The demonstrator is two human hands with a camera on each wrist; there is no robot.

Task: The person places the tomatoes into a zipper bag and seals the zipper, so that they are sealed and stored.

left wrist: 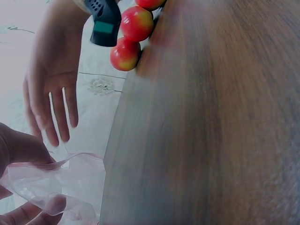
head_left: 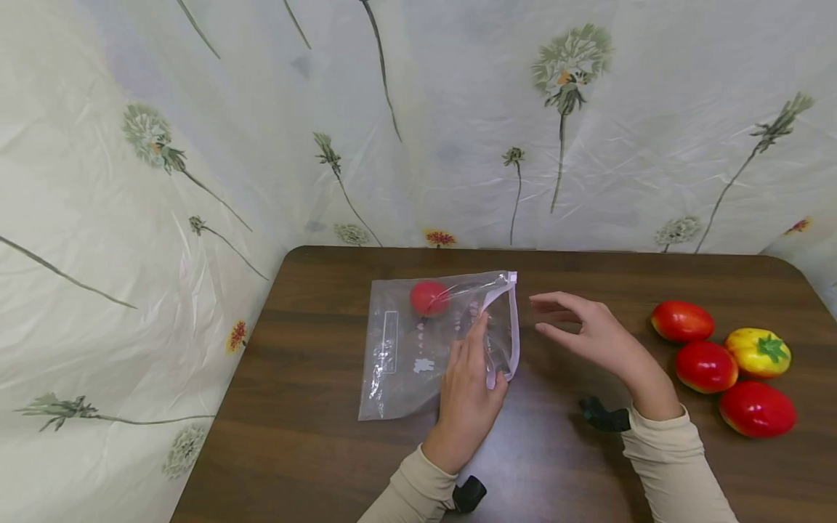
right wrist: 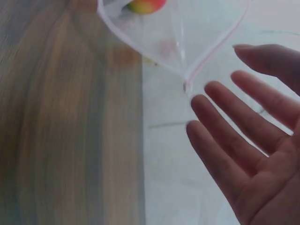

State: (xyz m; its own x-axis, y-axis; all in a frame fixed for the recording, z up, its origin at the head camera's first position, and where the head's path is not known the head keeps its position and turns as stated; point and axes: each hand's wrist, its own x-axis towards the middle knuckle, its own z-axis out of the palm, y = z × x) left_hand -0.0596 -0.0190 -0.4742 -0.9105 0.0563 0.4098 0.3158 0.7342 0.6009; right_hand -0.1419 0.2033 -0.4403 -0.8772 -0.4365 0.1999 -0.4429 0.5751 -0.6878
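A clear zip bag [head_left: 399, 392] lies on the table with its pale pink-edged mouth gaping to the right. One round red fruit [head_left: 429, 298] sits inside it, near the far side. My left hand [head_left: 467, 396] holds the bag by the near part of its mouth, the thumb by the rim and the fingers over the plastic. To the right of the mouth, my right hand [head_left: 591, 334] hovers with fingers extended and thumb apart, holding nothing. In the right wrist view, the fingertips of that hand [right wrist: 262, 154] are close to the zip corner of the bag [right wrist: 187, 77].
On the table's right side, three glossy red fruits [head_left: 758, 410] cluster around a yellow one with a green leafy top [head_left: 758, 352]. The brown wooden table [head_left: 294, 465] ends at a flower-patterned sheet [head_left: 445, 181] behind it. Each wrist carries a dark camera mount [head_left: 604, 415].
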